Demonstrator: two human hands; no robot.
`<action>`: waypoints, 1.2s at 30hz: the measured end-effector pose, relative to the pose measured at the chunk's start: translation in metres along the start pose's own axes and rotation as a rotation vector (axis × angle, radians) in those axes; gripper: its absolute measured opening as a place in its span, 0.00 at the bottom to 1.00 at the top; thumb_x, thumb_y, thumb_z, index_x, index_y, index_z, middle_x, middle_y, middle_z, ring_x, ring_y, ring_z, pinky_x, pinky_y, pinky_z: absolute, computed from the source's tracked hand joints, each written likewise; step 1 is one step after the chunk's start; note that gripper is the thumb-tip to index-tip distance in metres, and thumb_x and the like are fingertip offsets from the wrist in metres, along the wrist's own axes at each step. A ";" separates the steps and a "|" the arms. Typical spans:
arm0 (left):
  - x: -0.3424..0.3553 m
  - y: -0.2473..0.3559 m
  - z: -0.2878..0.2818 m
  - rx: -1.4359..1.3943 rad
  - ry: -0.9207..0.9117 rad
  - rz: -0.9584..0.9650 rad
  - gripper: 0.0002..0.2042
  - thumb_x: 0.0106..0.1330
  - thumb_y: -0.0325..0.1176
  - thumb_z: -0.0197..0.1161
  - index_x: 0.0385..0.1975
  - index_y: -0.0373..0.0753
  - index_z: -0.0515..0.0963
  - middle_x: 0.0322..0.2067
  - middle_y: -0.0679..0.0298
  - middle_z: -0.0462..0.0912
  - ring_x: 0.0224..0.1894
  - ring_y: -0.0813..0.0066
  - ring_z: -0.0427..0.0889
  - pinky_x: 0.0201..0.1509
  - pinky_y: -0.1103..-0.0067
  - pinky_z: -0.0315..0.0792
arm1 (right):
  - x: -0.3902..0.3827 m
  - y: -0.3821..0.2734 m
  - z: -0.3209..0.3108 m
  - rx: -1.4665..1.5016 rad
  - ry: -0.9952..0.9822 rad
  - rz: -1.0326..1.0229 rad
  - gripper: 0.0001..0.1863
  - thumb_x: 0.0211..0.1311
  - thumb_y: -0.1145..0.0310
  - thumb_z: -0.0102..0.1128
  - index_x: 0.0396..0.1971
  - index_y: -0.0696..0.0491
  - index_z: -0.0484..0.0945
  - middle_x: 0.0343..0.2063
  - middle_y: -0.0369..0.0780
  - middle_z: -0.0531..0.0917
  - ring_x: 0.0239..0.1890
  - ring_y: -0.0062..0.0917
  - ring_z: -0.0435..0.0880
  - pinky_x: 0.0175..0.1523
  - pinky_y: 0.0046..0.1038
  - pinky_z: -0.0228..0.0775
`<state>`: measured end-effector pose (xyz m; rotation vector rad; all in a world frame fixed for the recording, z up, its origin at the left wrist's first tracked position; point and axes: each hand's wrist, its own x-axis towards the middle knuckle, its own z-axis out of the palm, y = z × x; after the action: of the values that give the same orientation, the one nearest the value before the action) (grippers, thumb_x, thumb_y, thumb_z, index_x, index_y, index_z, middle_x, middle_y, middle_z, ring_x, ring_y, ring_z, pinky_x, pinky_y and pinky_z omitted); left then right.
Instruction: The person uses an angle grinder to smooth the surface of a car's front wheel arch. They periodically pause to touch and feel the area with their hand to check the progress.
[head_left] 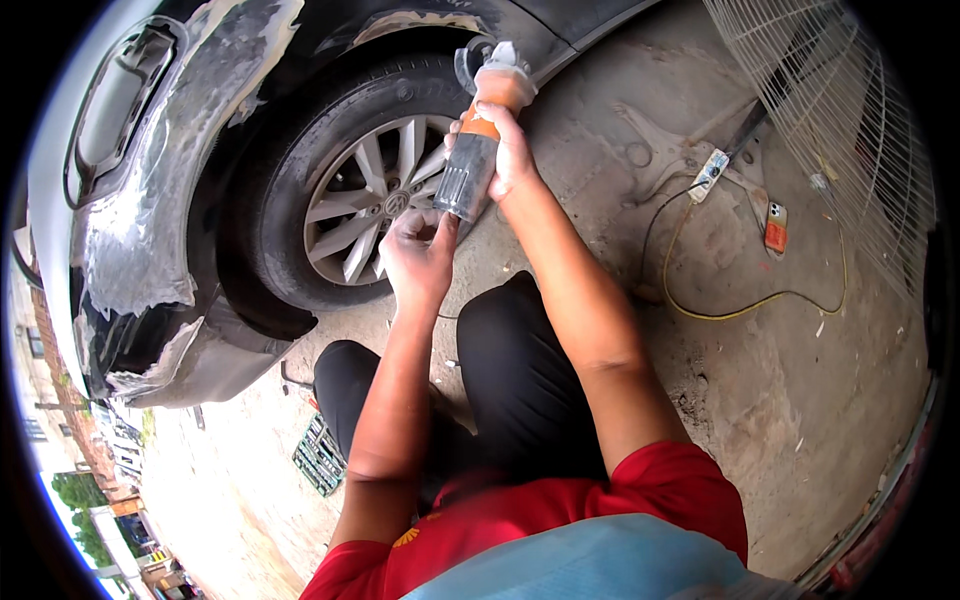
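An angle grinder (470, 165) with an orange and dark grey body is held up in front of the car wheel (350, 200). My right hand (508, 155) wraps round its orange part from the right, just below the grey metal head and the curved guard. At the rear end of the grinder is my left hand (418, 255), its fingers curled and pinched together, with a fingertip against the housing. What those fingers hold, if anything, is hidden. Beyond the tool, the dark car body (215, 150) shows sanded, bare patches and filler around the wheel arch.
On the concrete floor (740, 400) at right lie a power strip (710, 175), a yellow cable (700, 315), a phone in an orange case (776, 228) and a metal suspension arm (660, 150). A wire fan guard (830, 120) stands far right. A green tool set (320, 455) lies left of my knees.
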<state>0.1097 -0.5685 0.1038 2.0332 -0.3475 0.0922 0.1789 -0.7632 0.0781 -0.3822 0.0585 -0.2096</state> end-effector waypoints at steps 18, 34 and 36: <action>-0.039 0.002 -0.062 -0.144 -0.061 0.016 0.11 0.64 0.35 0.79 0.29 0.32 0.88 0.22 0.60 0.85 0.25 0.80 0.81 0.33 0.75 0.76 | -0.069 0.009 0.059 -0.285 0.102 -0.081 0.20 0.67 0.54 0.65 0.45 0.54 0.75 0.38 0.45 0.82 0.41 0.39 0.84 0.48 0.42 0.80; -0.087 -0.020 -0.160 0.037 0.106 0.438 0.27 0.59 0.44 0.77 0.55 0.35 0.84 0.52 0.51 0.86 0.56 0.53 0.86 0.62 0.63 0.79 | -0.133 0.048 0.130 -0.630 0.165 -0.022 0.17 0.71 0.57 0.67 0.48 0.51 0.74 0.37 0.45 0.83 0.39 0.39 0.86 0.46 0.41 0.81; -0.084 -0.028 -0.174 0.054 0.215 0.437 0.30 0.60 0.42 0.77 0.62 0.37 0.80 0.59 0.49 0.82 0.60 0.52 0.83 0.67 0.62 0.77 | -0.137 0.047 0.113 -0.653 0.203 0.002 0.19 0.70 0.56 0.68 0.50 0.51 0.74 0.37 0.45 0.83 0.38 0.39 0.86 0.44 0.41 0.82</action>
<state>0.0516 -0.3861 0.1435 1.9462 -0.6523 0.5899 0.0652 -0.6505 0.1677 -1.0107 0.3324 -0.2241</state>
